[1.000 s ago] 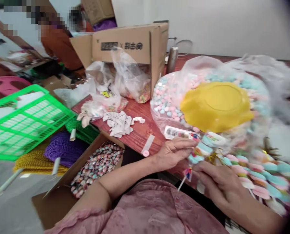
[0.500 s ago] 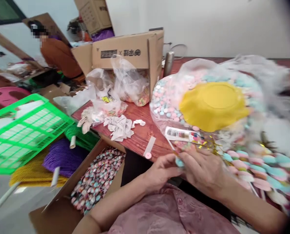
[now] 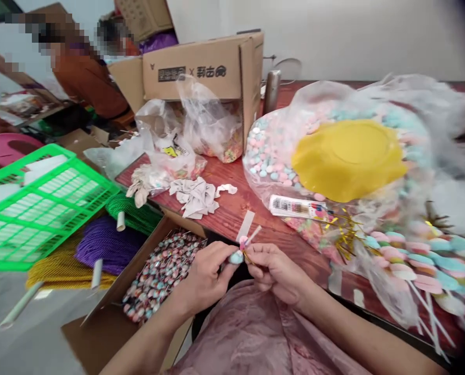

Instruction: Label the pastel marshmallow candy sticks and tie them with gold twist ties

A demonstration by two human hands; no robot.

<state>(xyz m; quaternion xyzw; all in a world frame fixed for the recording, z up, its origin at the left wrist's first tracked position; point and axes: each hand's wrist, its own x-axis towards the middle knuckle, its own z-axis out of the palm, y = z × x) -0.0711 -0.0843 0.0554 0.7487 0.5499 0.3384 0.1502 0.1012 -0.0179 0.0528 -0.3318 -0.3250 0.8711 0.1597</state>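
A small candy stick (image 3: 243, 246) with a pale blue and pink sweet on a white stick sits between both my hands, just in front of the table edge. My left hand (image 3: 205, 275) pinches its sweet end. My right hand (image 3: 276, 271) grips it from the right, where thin gold wire ties show. Loose gold wire ties (image 3: 343, 232) lie on the red-brown table (image 3: 224, 211) to the right. Finished candy sticks (image 3: 415, 260) in pink and blue lie in a row at the right edge.
A clear bag of pastel sweets (image 3: 271, 156) holds a yellow dish (image 3: 347, 159). An open cardboard box (image 3: 201, 67) and plastic bags stand behind. A box of wrapped candies (image 3: 160, 273), yarn bundles (image 3: 107, 245) and a green basket (image 3: 40, 208) lie left. Other people sit at far left.
Both my hands have pulled leftward and toward my body, away from the bag of sweets, bringing the candy stick with them. The stick now points up and away.
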